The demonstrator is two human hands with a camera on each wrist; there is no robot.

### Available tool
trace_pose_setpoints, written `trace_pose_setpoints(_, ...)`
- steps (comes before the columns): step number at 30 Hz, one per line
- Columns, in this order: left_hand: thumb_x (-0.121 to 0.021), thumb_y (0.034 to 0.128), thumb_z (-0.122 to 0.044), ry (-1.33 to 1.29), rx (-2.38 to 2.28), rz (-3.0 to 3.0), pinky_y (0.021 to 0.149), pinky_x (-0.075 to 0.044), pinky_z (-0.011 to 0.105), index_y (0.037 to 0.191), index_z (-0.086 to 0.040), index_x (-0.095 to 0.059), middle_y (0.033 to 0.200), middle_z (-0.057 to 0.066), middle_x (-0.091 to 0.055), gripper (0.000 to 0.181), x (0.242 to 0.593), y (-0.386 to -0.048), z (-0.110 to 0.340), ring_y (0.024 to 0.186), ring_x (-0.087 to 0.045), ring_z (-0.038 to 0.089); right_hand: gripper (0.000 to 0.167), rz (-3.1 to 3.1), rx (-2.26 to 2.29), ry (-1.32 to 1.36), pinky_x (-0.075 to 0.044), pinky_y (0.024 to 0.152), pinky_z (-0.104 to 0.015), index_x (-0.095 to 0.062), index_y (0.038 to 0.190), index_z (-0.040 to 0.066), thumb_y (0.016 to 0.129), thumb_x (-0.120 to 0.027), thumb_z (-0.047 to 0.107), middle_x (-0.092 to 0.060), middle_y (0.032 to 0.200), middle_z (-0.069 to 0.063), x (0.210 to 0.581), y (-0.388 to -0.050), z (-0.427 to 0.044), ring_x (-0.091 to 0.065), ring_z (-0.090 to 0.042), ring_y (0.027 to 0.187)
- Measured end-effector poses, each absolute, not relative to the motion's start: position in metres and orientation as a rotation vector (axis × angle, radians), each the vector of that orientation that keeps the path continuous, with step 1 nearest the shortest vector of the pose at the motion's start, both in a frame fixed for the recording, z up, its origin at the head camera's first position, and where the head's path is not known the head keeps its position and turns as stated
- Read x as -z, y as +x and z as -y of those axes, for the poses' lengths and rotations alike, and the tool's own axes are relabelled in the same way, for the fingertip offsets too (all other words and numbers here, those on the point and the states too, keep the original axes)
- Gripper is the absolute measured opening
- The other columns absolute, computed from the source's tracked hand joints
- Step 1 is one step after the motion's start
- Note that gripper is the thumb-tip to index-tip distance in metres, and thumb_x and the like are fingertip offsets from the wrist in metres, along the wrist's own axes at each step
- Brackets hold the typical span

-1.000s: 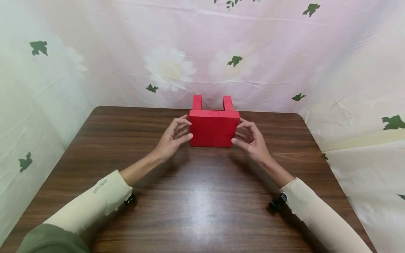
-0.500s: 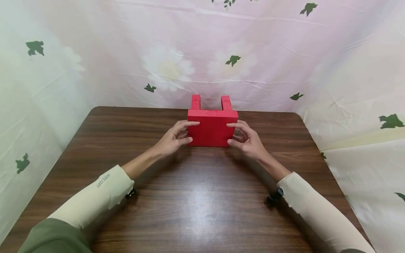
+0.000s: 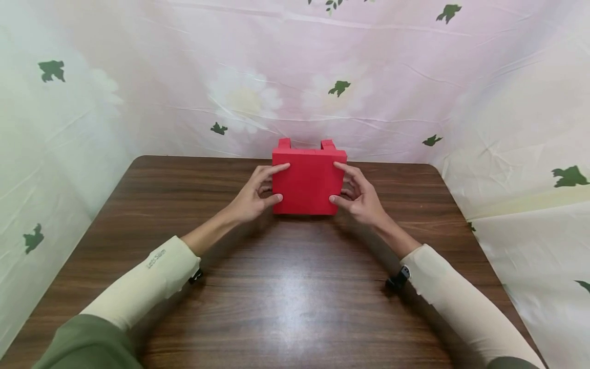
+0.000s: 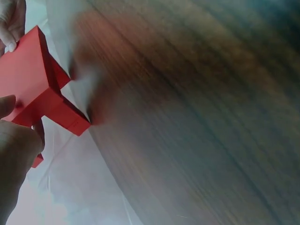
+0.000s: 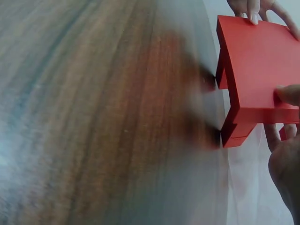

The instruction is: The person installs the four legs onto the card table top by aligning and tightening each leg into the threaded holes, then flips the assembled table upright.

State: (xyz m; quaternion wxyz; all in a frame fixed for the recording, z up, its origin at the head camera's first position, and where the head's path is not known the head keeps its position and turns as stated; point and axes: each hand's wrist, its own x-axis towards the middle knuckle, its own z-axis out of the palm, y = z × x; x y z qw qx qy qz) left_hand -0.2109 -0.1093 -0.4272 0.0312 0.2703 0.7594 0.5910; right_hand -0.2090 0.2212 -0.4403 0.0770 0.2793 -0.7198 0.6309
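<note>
A small red table (image 3: 308, 180) with a square flat top and block legs is at the far middle of the wooden surface, its top facing me. In the head view only two leg ends show above its upper edge. My left hand (image 3: 251, 199) grips its left side, thumb and index finger on the flat face, other fingers behind the edge. On the opposite side my right hand (image 3: 363, 200) holds it the same way. More of the legs of the red table (image 5: 262, 61) appear in the right wrist view. The left wrist view shows the left hand (image 4: 18, 150) only partly.
The brown wooden tabletop (image 3: 295, 287) spreads out in front of the red table. A pale floral curtain (image 3: 184, 61) with green bird shapes hangs behind and along both sides. Small black devices (image 3: 397, 281) are worn at both wrists.
Both hands have closed in from beside the red table to grip its sides. Its top has tilted to face me more squarely, and the legs show less above the upper edge.
</note>
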Motion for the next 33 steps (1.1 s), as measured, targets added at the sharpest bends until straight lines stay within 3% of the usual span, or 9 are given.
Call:
trace_pose_setpoints(4, -0.076, 0.1003, 0.006, 0.818, -1.827, -2.339, 0.118, -0.057, 0.052, 0.171, -0.021, -0.048, 0.160, 0.017, -0.045, 0.081, 0.424, -0.216, 0.107, 0.142, -0.057, 0.038, 0.094, 2.165, -1.902, 0.844, -0.066, 0.102, -0.022, -0.047, 0.170, 0.005, 0.087, -0.076, -0.028, -0.056, 0.150, 0.003, 0.435, -0.212, -0.224, -0.070, -0.011, 0.126)
trace_pose_setpoints(9, -0.079, 0.1000, 0.003, 0.821, -1.829, -2.331, 0.106, -0.064, 0.037, 0.173, -0.024, -0.046, 0.153, 0.017, -0.047, 0.085, 0.418, -0.220, 0.106, 0.132, -0.066, 0.036, 0.097, 2.184, -1.944, 0.859, -0.066, 0.102, -0.023, -0.045, 0.174, 0.014, 0.090, -0.076, -0.025, -0.058, 0.150, 0.002, 0.426, -0.216, -0.228, -0.071, -0.013, 0.124)
trace_pose_setpoints(14, -0.083, 0.0987, 0.002, 0.833, -1.841, -2.328, 0.097, -0.065, 0.027, 0.174, -0.021, -0.046, 0.152, 0.019, -0.049, 0.087, 0.409, -0.226, 0.106, 0.124, -0.069, 0.032, 0.098, 2.237, -1.918, 0.873, -0.067, 0.100, -0.023, -0.043, 0.175, 0.016, 0.092, -0.077, -0.023, -0.060, 0.150, -0.001, 0.413, -0.221, -0.231, -0.071, -0.013, 0.121)
trace_pose_setpoints(22, -0.086, 0.0962, -0.001, 0.778, -1.824, -2.343, 0.093, -0.061, 0.030, 0.174, -0.024, -0.046, 0.142, 0.019, -0.063, 0.090, 0.390, -0.236, 0.105, 0.114, -0.071, 0.032, 0.098, 2.411, -1.833, 0.748, -0.063, 0.101, -0.018, -0.040, 0.177, 0.024, 0.095, -0.079, -0.014, -0.054, 0.161, -0.012, 0.392, -0.226, -0.231, -0.073, -0.010, 0.114)
trace_pose_setpoints(27, -0.088, 0.0954, -0.004, 0.698, -1.805, -2.327, 0.088, -0.061, 0.028, 0.173, -0.026, -0.048, 0.133, 0.020, -0.071, 0.090, 0.382, -0.240, 0.104, 0.105, -0.068, 0.026, 0.092, 2.503, -1.836, 0.656, -0.062, 0.094, -0.019, -0.040, 0.177, 0.026, 0.099, -0.078, -0.003, -0.056, 0.162, -0.018, 0.382, -0.227, -0.230, -0.072, -0.014, 0.117)
trace_pose_setpoints(30, -0.088, 0.0952, -0.005, 0.617, -1.806, -2.279, 0.078, -0.064, 0.028, 0.172, -0.029, -0.049, 0.137, 0.019, -0.072, 0.089, 0.378, -0.241, 0.103, 0.097, -0.066, 0.023, 0.090, 2.577, -1.839, 0.574, -0.064, 0.088, -0.020, -0.040, 0.177, 0.030, 0.100, -0.078, 0.004, -0.059, 0.164, -0.019, 0.378, -0.227, -0.230, -0.069, -0.022, 0.124)
trace_pose_setpoints(33, -0.087, 0.0960, -0.006, 0.522, -1.811, -2.215, 0.076, -0.067, 0.030, 0.172, -0.032, -0.050, 0.147, 0.018, -0.068, 0.088, 0.377, -0.243, 0.101, 0.101, -0.065, 0.023, 0.088, 2.634, -1.883, 0.492, -0.066, 0.084, -0.023, -0.039, 0.177, 0.033, 0.101, -0.077, 0.008, -0.056, 0.168, -0.018, 0.376, -0.227, -0.230, -0.063, -0.030, 0.134)
